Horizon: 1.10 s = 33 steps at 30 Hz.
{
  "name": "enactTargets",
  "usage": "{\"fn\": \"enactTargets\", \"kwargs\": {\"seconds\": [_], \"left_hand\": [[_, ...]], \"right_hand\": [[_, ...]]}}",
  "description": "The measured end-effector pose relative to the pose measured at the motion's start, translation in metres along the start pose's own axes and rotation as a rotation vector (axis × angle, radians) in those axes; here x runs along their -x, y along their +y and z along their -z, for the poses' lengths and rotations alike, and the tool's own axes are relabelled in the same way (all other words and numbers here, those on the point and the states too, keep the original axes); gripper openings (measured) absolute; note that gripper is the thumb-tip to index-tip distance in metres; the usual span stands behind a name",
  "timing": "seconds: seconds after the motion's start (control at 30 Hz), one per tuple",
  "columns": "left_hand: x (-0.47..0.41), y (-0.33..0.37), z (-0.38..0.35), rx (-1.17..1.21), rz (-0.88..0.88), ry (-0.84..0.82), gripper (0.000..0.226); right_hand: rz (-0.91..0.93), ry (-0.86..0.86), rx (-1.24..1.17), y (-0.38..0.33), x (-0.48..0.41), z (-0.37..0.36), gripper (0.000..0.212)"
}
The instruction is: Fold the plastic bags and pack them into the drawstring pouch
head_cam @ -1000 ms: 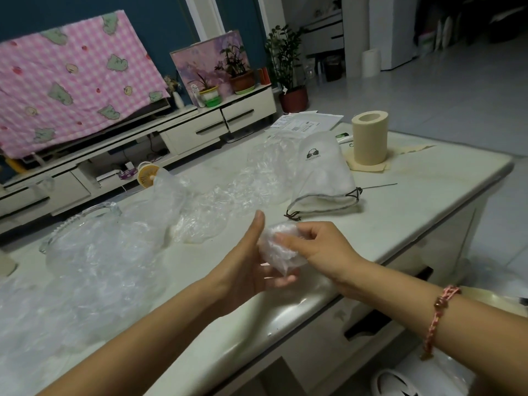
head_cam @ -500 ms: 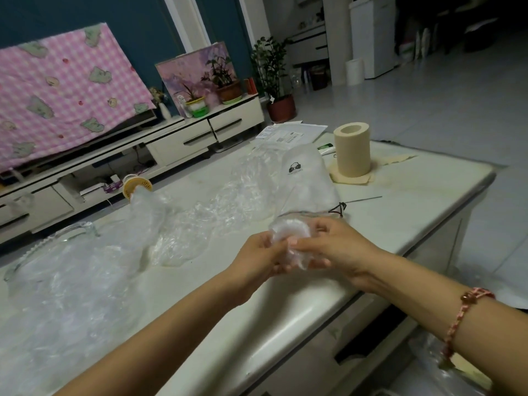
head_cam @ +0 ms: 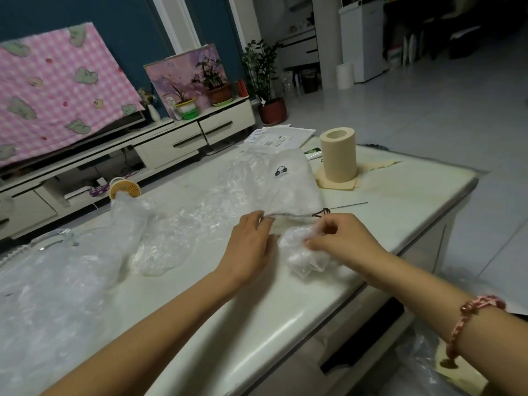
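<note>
Midway through packing, the right hand (head_cam: 340, 241) has its grip closed in a pinch on a folded plastic bag (head_cam: 303, 254), held just in front of the mouth of the drawstring pouch (head_cam: 288, 184). The left hand (head_cam: 251, 244) catches the hem at the mouth's left end with curled fingertips. The pouch lies flat on the table (head_cam: 400, 192), loose plastic bags (head_cam: 183, 227) sprawl unfolded to its left, and a cream roll (head_cam: 338, 155) stands just beyond it. The next move likely calls for lifting the hem to open the mouth, then pushing the wad inside before it springs apart.
</note>
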<state>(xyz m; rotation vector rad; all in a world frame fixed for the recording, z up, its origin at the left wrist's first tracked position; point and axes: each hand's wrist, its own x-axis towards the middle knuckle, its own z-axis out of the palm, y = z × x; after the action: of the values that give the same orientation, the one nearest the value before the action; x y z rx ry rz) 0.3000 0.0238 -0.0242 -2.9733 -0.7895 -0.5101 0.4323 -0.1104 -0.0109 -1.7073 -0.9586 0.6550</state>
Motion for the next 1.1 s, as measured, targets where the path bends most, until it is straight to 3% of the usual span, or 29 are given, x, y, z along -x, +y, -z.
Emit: {"fn": "enactTargets", "kwargs": {"seconds": [0.1,0.2,0.27,0.33,0.5,0.57,0.7,0.8,0.87,0.93,1.03,1.1], "left_hand": [[-0.004,0.01,0.008,0.085,-0.065,0.228,0.039],[-0.006,0.025,0.022,0.24,-0.162,0.358,0.024],[-0.007,0.031,0.022,0.331,-0.172,0.414,0.02],[-0.007,0.029,0.017,0.386,-0.134,0.457,0.016],[-0.002,0.034,0.009,0.464,-0.149,0.364,0.036],[0.002,0.039,0.004,0.46,-0.193,0.295,0.039],[0.007,0.041,-0.005,0.452,-0.211,0.2,0.018],[0.007,0.028,-0.006,0.496,0.004,0.219,0.024],[0.005,0.005,-0.01,0.393,0.187,0.266,0.034],[0.002,-0.021,-0.015,0.276,0.394,0.191,0.038],[-0.005,-0.043,-0.022,0.181,0.62,0.029,0.048],[-0.011,-0.047,-0.024,0.153,0.674,0.059,0.044]], "right_hand": [[0.228,0.3,0.377,-0.001,-0.004,-0.003,0.005],[0.544,0.524,0.477,-0.007,-0.011,-0.004,0.008],[0.654,0.509,0.499,-0.009,-0.015,-0.006,0.009],[0.64,0.467,0.469,-0.01,-0.019,-0.008,0.018],[0.691,0.525,0.687,-0.004,-0.038,-0.015,0.062],[0.655,0.536,0.789,-0.003,-0.046,-0.018,0.065],[0.503,0.543,0.983,-0.001,-0.059,-0.026,0.048],[0.291,0.473,1.142,-0.003,-0.063,-0.025,0.035],[0.218,0.362,1.133,-0.003,-0.065,-0.027,0.038],[0.159,0.35,1.095,-0.003,-0.065,-0.03,0.04],[0.029,0.26,0.889,-0.004,-0.063,-0.036,0.044],[-0.001,0.181,0.752,-0.006,-0.061,-0.04,0.049]]}}
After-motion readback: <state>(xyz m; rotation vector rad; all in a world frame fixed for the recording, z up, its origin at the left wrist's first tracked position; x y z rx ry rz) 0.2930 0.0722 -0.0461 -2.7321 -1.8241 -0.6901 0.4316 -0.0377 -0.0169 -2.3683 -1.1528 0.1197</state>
